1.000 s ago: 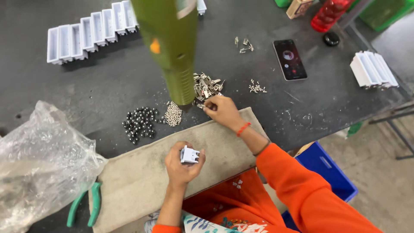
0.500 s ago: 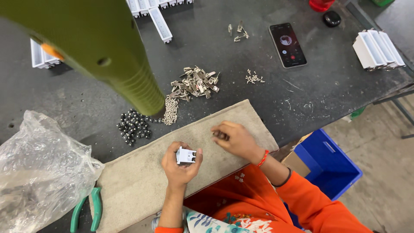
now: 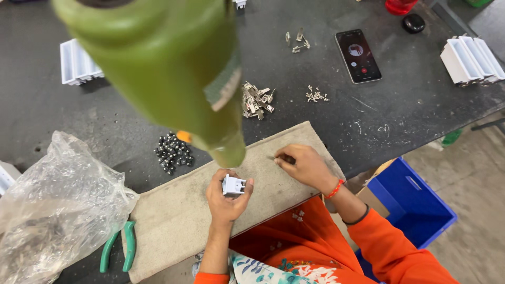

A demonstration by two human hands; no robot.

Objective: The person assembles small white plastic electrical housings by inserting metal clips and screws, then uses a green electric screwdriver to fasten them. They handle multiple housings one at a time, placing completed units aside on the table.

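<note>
From the head view, the left hand [image 3: 225, 197] is raised over a grey mat [image 3: 179, 221], its grip grasping a small white housing [image 3: 233, 185] between thumb and fingertips, so the housing sits above the mat's middle, near the person's chest. The right hand [image 3: 306, 167] rests on the mat's right part, its grip pinched on a tiny metal part [image 3: 279, 157] at the fingertips; the part is too small to make out further. A red band [image 3: 334, 189] circles the right wrist, and both arms wear orange sleeves [image 3: 400, 247]. The mat lies on the near edge of a dark tabletop [image 3: 400, 105]. A large green tool [image 3: 173, 73], blurred and close to the camera, hangs over the centre, its tip just above the left hand and covering part of the tabletop. Left of that tip lies a cluster of steel balls [image 3: 172, 151]; beyond the mat, a pile of metal clips [image 3: 256, 99], with smaller scatters of screws [image 3: 316, 95] and a few more clips [image 3: 297, 41] farther back. A phone [image 3: 357, 55] with a lit screen lies right of these. White strips [image 3: 471, 59] are stacked at the right edge, and more white strips [image 3: 78, 64] at the left. A crumpled clear bag [image 3: 55, 205] sits left of the mat, with green-handled pliers [image 3: 118, 252] just beside the mat's left end. A blue bin [image 3: 410, 208] stands on the floor to the right, below the tabletop.
</note>
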